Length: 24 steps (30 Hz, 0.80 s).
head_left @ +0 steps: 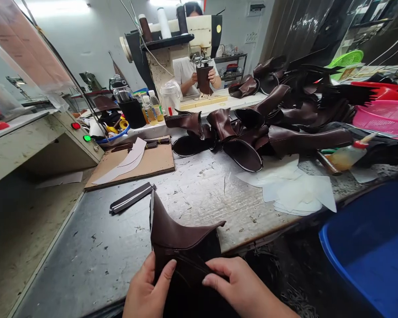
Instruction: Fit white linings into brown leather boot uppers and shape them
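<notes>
A dark brown leather piece [179, 234] with a curved, flared upper edge stands at the table's front edge, its lower part dark. My left hand [150, 285] grips its left side, thumb on the near face. On the right, my right hand [230, 278] pinches the dark material between thumb and fingers. Beyond the piece's upper left tip lies a dark strip with a pale line [132, 198], flat on the metal table [119, 247].
Brown boot parts [242, 152] are heaped at the back right. White sheets [298, 190] and a glue bottle [346, 157] lie nearby. A cardboard board [159, 164] is back left, a blue tub [368, 247] at right. Behind a sewing machine [162, 57], another person holds brown material.
</notes>
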Motion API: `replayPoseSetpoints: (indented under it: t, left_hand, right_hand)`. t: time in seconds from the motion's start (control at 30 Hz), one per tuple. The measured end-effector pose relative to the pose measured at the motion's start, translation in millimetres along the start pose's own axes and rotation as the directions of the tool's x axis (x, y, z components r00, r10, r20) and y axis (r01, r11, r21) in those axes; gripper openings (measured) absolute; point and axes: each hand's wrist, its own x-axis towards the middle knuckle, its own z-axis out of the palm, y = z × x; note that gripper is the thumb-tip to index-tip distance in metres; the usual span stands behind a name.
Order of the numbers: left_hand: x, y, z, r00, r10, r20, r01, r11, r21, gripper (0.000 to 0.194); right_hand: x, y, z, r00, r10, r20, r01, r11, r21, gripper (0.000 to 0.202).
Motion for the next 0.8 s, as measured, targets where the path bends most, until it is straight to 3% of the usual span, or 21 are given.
replayPoseSetpoints:
  t: [0.07, 0.17, 0.3, 0.37, 0.53, 0.6, 0.7, 0.8]
  left_hand:
    - [2.5, 2.5, -0.3, 0.999, -0.007, -0.044, 0.008, 1.0, 0.019, 0.051]
    - [4.8, 4.7, -1.9, 0.995, -0.003, -0.095, 0.004, 1.0, 0.013, 0.049]
    - [3.8, 3.8, -1.5, 0.974, -0.221, 0.05, 0.226, 0.965, -0.134, 0.054]
    - [2.8, 2.4, -0.2, 0.959, -0.272, 0.083, 0.283, 0.943, -0.174, 0.054]
    - [2.9, -1.8, 0.7, 0.991, -0.134, 0.027, 0.137, 0.975, -0.174, 0.042]
    - [3.1, -2.6, 0.4, 0.995, -0.102, -0.001, 0.101, 0.985, -0.138, 0.04]
    - [3.8, -1.1, 0.4, 0.989, -0.145, -0.037, 0.139, 0.982, -0.13, 0.043]
    - [7.1, 2.2, -1.4, 0.98, -0.201, -0.011, 0.196, 0.963, -0.183, 0.045]
  right_hand:
    - [2.9, 5.5, 0.2, 1.0, 0.011, -0.008, -0.012, 0.999, -0.032, 0.02]
    - [7.7, 11.0, -3.1, 0.996, 0.029, 0.089, -0.033, 0.999, 0.036, 0.018]
    - [12.2, 6.0, -11.0, 0.98, 0.05, 0.193, -0.057, 0.998, 0.032, 0.019]
    - [16.4, -0.5, -11.9, 0.972, 0.045, 0.232, -0.056, 0.998, 0.041, 0.019]
    - [35.7, -10.2, -6.0, 0.973, -0.093, 0.211, 0.083, 0.995, 0.052, 0.019]
    - [44.1, -7.5, -5.6, 0.954, -0.076, 0.289, 0.054, 0.995, 0.084, 0.022]
    - [52.9, -1.3, -8.7, 0.897, -0.038, 0.441, -0.039, 0.986, 0.165, 0.02]
    - [55.3, 1.3, -12.6, 0.877, 0.001, 0.481, -0.088, 0.983, 0.16, 0.02]
